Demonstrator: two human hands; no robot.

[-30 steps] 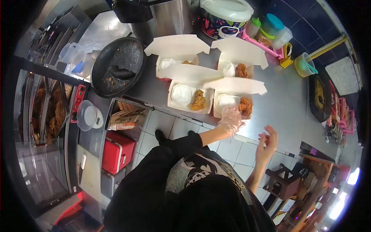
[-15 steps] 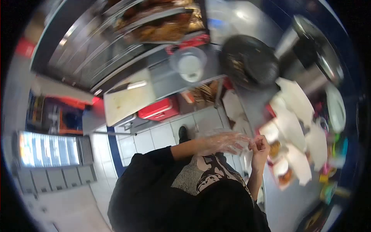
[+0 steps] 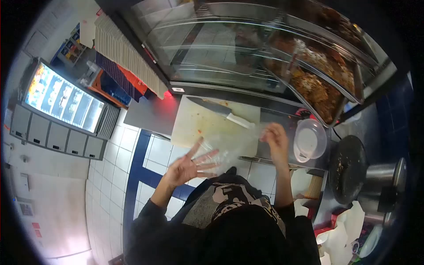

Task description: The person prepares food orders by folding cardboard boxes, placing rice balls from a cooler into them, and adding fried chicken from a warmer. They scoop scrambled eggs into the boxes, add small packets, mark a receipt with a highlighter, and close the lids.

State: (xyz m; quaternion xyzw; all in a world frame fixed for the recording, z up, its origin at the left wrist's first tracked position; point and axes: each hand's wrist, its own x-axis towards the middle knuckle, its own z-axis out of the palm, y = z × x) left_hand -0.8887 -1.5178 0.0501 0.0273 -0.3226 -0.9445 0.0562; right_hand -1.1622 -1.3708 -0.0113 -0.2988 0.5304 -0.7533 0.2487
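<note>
My left hand (image 3: 180,170) is open in front of the cutting board, its fingers spread. A clear plastic glove (image 3: 229,145) stretches from beside those fingers across to my right hand (image 3: 276,136), whose fingers are pinched on it. Whether the glove still covers any left fingertip is hard to make out. Beyond the hands lies a white cutting board (image 3: 194,126) with small food bits. A knife with a white handle (image 3: 240,120) rests on it, blade pointing left. Right of my right hand stands a clear plastic bowl (image 3: 316,148) with something white inside.
A glass display case (image 3: 212,48) holding trays of cooked food (image 3: 311,88) stands behind the board. To the right are a dark round pan (image 3: 349,168), a metal pot (image 3: 375,176) and open white boxes (image 3: 340,238). A lit drinks fridge (image 3: 66,99) stands far left.
My view and body have turned from the counter with boxes to the cutting board. The glove, earlier on my left hand, has been pulled mostly off by my right hand, and the hands are farther apart.
</note>
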